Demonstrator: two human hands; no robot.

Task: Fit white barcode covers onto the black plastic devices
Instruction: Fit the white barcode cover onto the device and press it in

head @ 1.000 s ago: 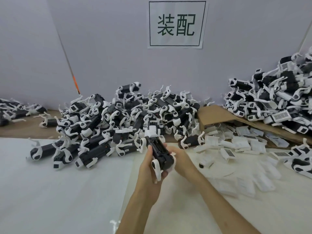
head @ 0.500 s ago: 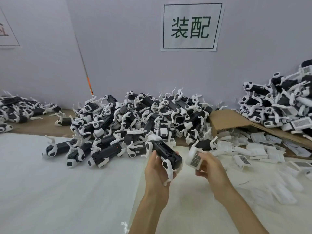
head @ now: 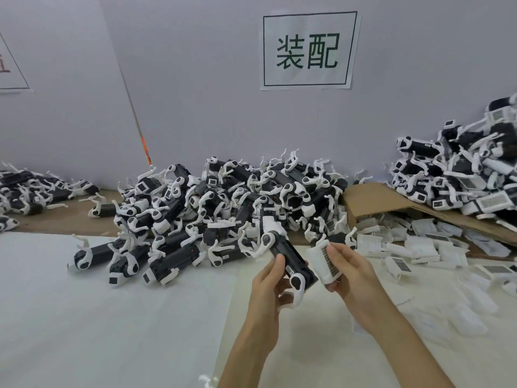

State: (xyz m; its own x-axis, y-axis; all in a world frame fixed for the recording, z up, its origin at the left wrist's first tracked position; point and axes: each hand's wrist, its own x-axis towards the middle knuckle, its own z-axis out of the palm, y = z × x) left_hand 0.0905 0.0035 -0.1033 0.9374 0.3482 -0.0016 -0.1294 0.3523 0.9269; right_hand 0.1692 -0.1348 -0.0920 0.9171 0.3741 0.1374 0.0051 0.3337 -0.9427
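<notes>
Your left hand grips a black device by its lower body, with its white-capped end tilted toward the heap of devices behind it. Your right hand pinches a white barcode cover just beside the device's right side; whether the two touch is hard to tell. Loose covers lie scattered to the right, next to a cardboard sheet that bears a second heap. A paper sign hangs on the wall.

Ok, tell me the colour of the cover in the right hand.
The cover is white with a black barcode; head view shows it best.
</notes>
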